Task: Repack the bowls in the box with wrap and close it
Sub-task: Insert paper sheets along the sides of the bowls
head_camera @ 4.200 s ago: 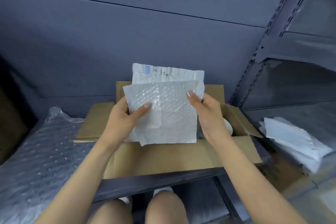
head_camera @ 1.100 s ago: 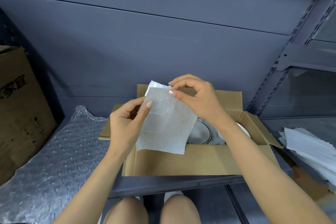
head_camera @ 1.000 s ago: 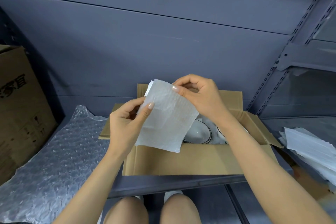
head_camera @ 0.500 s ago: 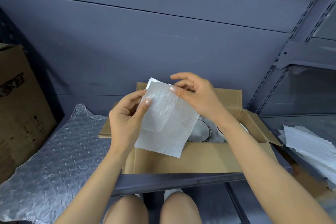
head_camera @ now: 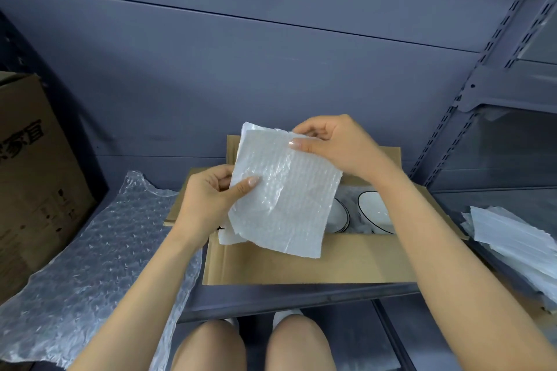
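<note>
Bubble-textured clear plastic sheet [head_camera: 87,253] lies nearest, on the shelf at left, partly draped off the front edge, so a knock w/ the left forearm could drag it down. Just past it, the open brown cardboard box [head_camera: 301,265] sits at the shelf's front edge; a hard push while packing might shove it about.

Above the box, both hands hold a small white bubble-wrap square [head_camera: 280,199] upright. Left hand [head_camera: 208,199] pinches its left edge, thumb in front, other fingers behind. Right hand [head_camera: 334,144] pinches the top right corner betw. thumb and curled fingers. There seem to be 2 layers stuck together; if they don't separate, one bowl gets double padding and another none, or the thin film tears.

Further in, two white bowls w/ dark rims [head_camera: 373,214] stand on edge inside the box, side by side, w/ little visible wrap betw. them. Risk: they clink and chip if the sheet goes in carelessly.

Stack of white foam sheets [head_camera: 518,238] waits at far right.
</note>
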The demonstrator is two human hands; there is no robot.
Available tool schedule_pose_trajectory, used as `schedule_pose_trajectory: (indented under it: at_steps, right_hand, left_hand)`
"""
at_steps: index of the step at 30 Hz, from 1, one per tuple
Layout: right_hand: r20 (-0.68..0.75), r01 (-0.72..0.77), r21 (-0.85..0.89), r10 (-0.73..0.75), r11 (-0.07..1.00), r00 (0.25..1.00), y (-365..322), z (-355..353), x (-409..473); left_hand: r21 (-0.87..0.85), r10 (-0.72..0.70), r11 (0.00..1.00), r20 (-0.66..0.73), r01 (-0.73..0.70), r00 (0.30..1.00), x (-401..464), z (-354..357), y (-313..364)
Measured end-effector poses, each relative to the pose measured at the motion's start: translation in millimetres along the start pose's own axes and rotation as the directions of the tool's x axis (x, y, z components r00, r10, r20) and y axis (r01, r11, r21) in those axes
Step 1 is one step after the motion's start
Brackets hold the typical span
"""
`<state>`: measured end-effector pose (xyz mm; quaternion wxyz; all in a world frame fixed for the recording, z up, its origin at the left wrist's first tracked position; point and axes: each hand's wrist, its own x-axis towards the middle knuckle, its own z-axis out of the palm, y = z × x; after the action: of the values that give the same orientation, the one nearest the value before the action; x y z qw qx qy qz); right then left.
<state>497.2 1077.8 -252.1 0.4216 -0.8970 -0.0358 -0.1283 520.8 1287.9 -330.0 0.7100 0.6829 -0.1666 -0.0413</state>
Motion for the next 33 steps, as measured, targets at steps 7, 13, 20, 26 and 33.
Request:
schedule_pose_trajectory:
  at_steps: [7, 13, 20, 26, 33]
  right_hand:
    - [-0.133, -0.18, 0.443, 0.264, 0.878, 0.955, 29.2, 5.3, -32.8]
    - [0.263, -0.399, 0.681, 0.304, 0.614, 0.916, 43.0, 22.5, -48.5]
    - [0.104, -0.326, 0.615, 0.337, 0.718, 0.936, 49.7, 22.8, -40.0]
    - [0.073, -0.329, 0.624, 0.365, 0.709, 0.928, 51.3, 22.2, -44.4]
    - [0.05, -0.164, 0.723, 0.187, 0.671, 0.981, 47.0, 20.0, -50.7]
  left_hand:
    - [-0.269, -0.097, 0.959, -0.027, 0.086, 0.995, 3.3, -0.5, 4.6]
    - [-0.32, -0.14, 0.939, -0.021, 0.126, 0.99, 0.8, 3.3, 8.7]
    - [-0.198, -0.103, 0.976, -0.074, 0.086, 0.992, -1.4, -2.0, 9.4]
    - [-0.127, -0.213, 0.965, 0.117, 0.228, 0.97, 1.5, -16.8, 8.9]
    - [-0.165, -0.246, 0.951, 0.105, 0.261, 0.964, 2.7, -18.4, 9.6]
